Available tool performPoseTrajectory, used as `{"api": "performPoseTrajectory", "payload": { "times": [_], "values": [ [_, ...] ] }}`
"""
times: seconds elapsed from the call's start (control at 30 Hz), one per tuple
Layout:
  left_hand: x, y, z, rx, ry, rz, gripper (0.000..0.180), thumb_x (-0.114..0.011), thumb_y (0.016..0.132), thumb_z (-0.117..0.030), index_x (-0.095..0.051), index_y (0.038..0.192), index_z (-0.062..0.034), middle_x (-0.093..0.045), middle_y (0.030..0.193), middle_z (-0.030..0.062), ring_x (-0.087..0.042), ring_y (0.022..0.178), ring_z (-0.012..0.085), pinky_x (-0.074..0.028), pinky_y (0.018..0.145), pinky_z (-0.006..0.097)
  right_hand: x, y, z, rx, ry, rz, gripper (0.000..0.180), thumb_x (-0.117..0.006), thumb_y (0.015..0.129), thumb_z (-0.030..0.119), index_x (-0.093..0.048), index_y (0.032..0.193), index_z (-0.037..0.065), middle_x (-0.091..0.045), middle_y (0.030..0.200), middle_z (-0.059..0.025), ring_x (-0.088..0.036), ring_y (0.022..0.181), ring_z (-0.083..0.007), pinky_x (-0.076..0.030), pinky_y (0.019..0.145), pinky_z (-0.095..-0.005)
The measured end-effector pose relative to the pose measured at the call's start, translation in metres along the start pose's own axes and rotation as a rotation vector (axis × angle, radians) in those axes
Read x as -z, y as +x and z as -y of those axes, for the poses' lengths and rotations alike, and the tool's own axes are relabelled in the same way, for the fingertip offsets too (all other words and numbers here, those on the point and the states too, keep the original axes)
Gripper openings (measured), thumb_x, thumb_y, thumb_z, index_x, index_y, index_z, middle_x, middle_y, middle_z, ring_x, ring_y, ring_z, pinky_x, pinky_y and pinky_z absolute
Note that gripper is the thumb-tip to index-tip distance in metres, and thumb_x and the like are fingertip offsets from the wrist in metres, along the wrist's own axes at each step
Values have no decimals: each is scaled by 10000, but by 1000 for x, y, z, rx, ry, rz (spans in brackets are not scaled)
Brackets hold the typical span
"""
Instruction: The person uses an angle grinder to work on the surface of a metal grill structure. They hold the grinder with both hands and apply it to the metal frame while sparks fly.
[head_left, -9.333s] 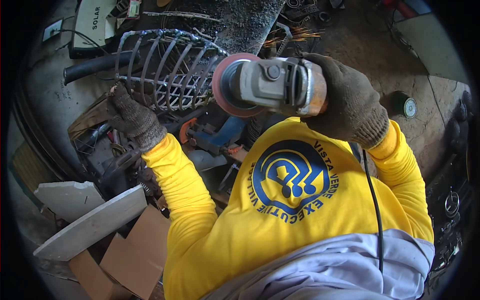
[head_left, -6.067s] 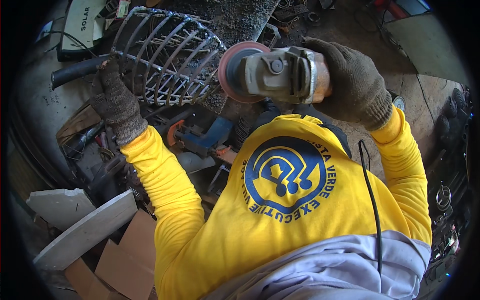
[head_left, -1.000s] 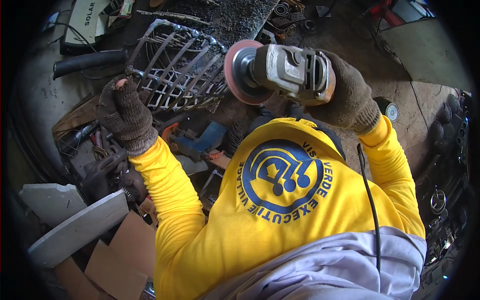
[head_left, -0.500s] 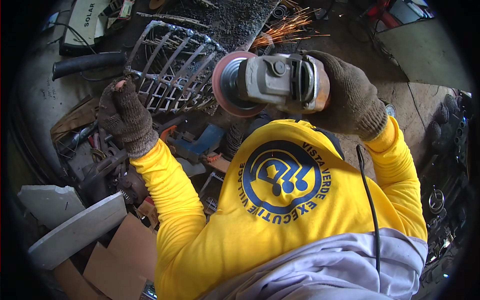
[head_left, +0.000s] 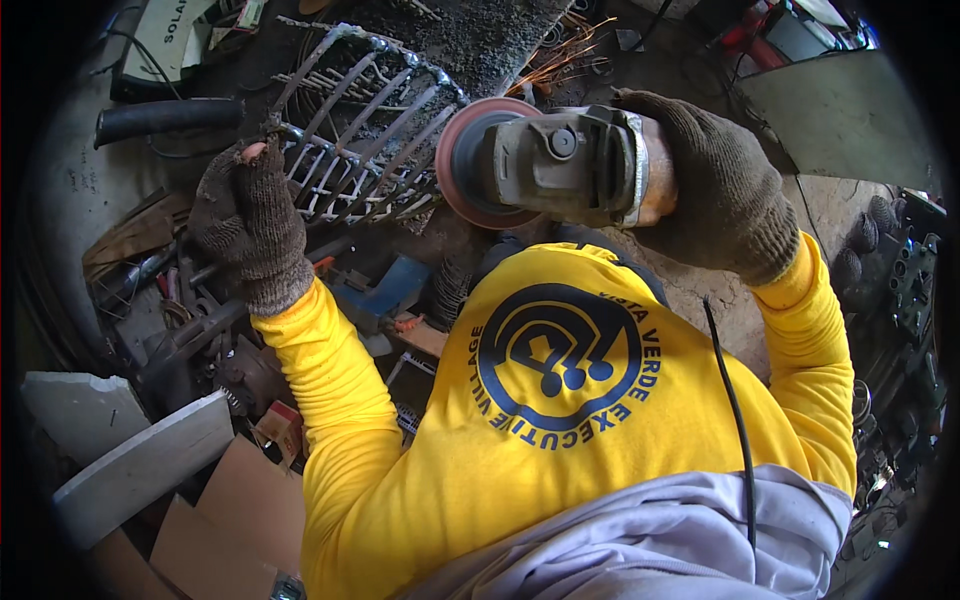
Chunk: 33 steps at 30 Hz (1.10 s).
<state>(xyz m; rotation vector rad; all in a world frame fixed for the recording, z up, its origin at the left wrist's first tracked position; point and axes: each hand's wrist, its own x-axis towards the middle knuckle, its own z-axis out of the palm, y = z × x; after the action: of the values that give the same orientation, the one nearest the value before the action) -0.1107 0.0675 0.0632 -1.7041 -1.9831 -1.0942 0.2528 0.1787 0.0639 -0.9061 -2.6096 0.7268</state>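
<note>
At edge of cage (head_left: 376,104), grinder (head_left: 565,160)

Left hand (head_left: 250,215), right hand (head_left: 720,185): both in dark brown ribbed knit. Angle grinder (head_left: 570,165): grey head, orange-brown body, silvery band between. Disc (head_left: 470,165): dusty-red rim, dark grey centre. Barred metal frame (head_left: 347,85): brownish-grey, silvery joints. Sparks (head_left: 552,70): bright orange. Shirt (head_left: 600,460): yellow ground, dark blue round emblem (head_left: 560,378) of arcs and dots. Draped cloth (head_left: 660,530): pale lavender-grey. Cable (head_left: 735,420): black. Tube (head_left: 170,120): black. Boards (head_left: 145,465): off-white. Cardboard (head_left: 250,490): tan-brown. Casing (head_left: 165,40), upper left: whitish.
</note>
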Motion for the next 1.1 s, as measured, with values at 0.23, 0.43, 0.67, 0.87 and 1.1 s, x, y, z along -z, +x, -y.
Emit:
{"api": "performPoseTrajectory", "payload": {
  "times": [0.23, 0.43, 0.67, 0.87, 1.1],
  "values": [
    [1, 0, 0, -74, 12, -29, 307, -694, 929, -305, -700, 867, -4, -692, 757, 99, -667, 630, 229, -514, 614, 333, -6, -3, -11, 13, 131, 57, 886, -925, 543, 225, -542, 1321, 41, -662, 1176, -166, -665, 1062, -351, -539, 928, -404],
    [6, -3, -3, 115, 84, 77, 361, -633, 952, -376, -704, 898, -27, -679, 775, 94, -634, 663, 221, -470, 607, 343, -14, -19, -19, -98, 206, 118, 883, -916, 551, 206, -528, 1327, 46, -653, 1192, -172, -655, 1084, -353, -534, 939, -410],
    [6, -5, 10, -10, 16, -12, 347, -668, 943, -334, -693, 860, 2, -690, 773, 120, -668, 653, 248, -506, 619, 345, -15, -19, -19, -28, 167, 43, 877, -924, 562, 235, -534, 1329, 63, -663, 1183, -164, -668, 1060, -351, -546, 918, -409],
    [7, -5, 6, -16, 82, 5, 336, -674, 937, -328, -698, 872, 0, -702, 797, 115, -673, 688, 256, -509, 644, 352, -22, -12, -20, -34, 184, 21, 853, -923, 573, 238, -547, 1320, 72, -675, 1160, -157, -679, 1035, -348, -556, 901, -403],
    [6, -12, 16, 138, 41, -38, 336, -682, 933, -329, -696, 872, 1, -698, 786, 113, -653, 675, 225, -491, 639, 334, -42, -24, -27, -78, 231, 34, 804, -913, 604, 315, -563, 1289, 78, -687, 1126, -166, -684, 1011, -356, -562, 885, -415]
  ]
}}
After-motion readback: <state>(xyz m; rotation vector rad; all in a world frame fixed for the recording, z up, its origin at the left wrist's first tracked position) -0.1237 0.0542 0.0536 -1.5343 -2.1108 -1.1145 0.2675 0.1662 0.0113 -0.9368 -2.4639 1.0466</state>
